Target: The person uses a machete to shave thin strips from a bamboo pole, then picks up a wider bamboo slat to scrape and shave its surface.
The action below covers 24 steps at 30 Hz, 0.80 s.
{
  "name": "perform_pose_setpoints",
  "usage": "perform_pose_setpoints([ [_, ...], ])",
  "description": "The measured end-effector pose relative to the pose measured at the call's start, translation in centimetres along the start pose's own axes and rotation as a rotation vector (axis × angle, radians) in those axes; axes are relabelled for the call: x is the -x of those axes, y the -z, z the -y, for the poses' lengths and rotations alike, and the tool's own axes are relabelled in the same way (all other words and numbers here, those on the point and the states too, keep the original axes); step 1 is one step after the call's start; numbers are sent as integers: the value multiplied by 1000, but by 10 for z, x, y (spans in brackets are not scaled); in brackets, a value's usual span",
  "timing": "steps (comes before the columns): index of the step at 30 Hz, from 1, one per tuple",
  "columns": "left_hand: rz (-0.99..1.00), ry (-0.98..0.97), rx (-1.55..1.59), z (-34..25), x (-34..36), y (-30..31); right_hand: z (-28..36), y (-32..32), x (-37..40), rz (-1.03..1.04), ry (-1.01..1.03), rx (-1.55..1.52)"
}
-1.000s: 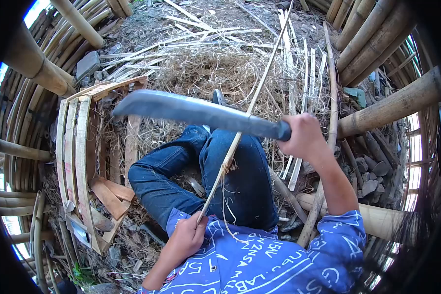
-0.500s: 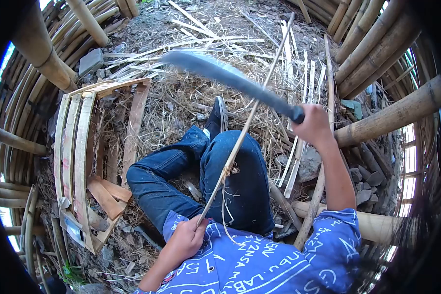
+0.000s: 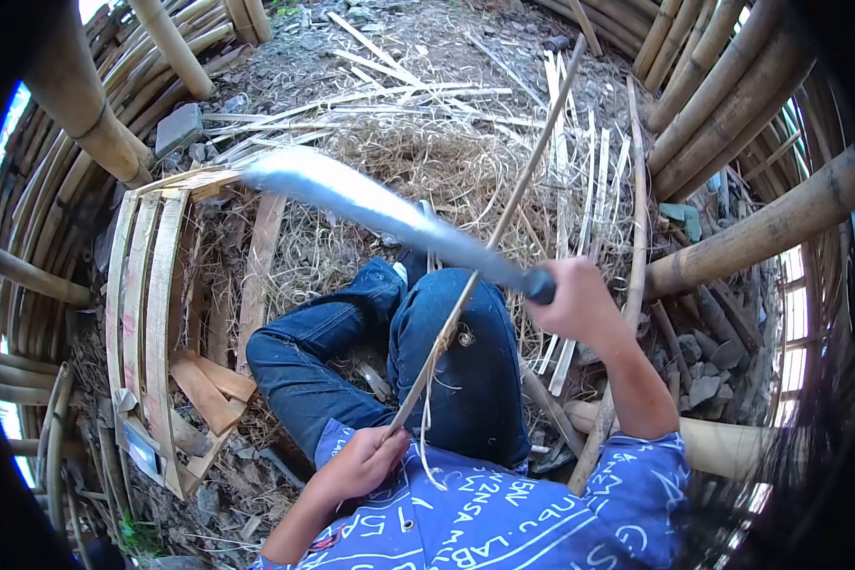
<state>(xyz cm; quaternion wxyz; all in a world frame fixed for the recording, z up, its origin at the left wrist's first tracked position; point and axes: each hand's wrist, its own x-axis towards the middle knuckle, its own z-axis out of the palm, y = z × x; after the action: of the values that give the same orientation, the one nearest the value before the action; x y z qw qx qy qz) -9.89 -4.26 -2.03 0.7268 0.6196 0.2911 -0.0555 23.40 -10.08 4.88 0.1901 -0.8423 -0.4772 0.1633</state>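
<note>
Machete [image 3: 389, 220] across bamboo strip [image 3: 518, 182]

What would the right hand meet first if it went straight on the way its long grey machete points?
Probably the thin pale bamboo strip held by the left hand: the right hand points its long grey machete up and left across it. Depth is unclear.

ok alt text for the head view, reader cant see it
A seated person's right hand holds a machete, blade blurred, across a thin bamboo strip gripped low in the left hand, over legs in blue jeans. Straw, split bamboo and thick bamboo poles surround them.
</note>
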Motion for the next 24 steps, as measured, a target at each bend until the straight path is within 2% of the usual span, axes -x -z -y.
perform_pose_setpoints([
  [1, 59, 64, 101, -3, 0, 2, 8, -3, 3, 86, 94, 42],
  [2, 41, 56, 145, -3, 0, -1, 15, -4, 4, 84, 83, 32],
  [4, 23, 68, 152, -6, 1, -3, 22, -4, 1, 178, 143, 214],
  [7, 14, 44, 108, 1, 3, -4, 15, 3, -10, 234, 54, 253],
  [8, 15, 52, 111, 0, 2, -4, 10, 5, -14, 200, 31, 334],
  [12, 40, 47, 169, -2, 4, -3, -23, 23, -34, 119, -71, 332],
  [14, 47, 53, 182, 1, 4, -3, -42, 32, -43, -131, -136, 282],
  [16, 47, 54, 196, 0, 5, -3, -49, 38, -47, -156, -109, 299],
  [18, 112, 152, 312, -4, 5, -1, -46, 42, -51, -182, -91, 302],
  [21, 117, 141, 320, 1, 3, 0, -46, 34, -49, -209, -45, 237],
  [23, 92, 145, 357, -7, 3, -3, -36, 28, -38, -179, -106, 236],
  [24, 39, 127, 265, -6, 2, -5, -24, 27, -28, -84, -89, 155],
])
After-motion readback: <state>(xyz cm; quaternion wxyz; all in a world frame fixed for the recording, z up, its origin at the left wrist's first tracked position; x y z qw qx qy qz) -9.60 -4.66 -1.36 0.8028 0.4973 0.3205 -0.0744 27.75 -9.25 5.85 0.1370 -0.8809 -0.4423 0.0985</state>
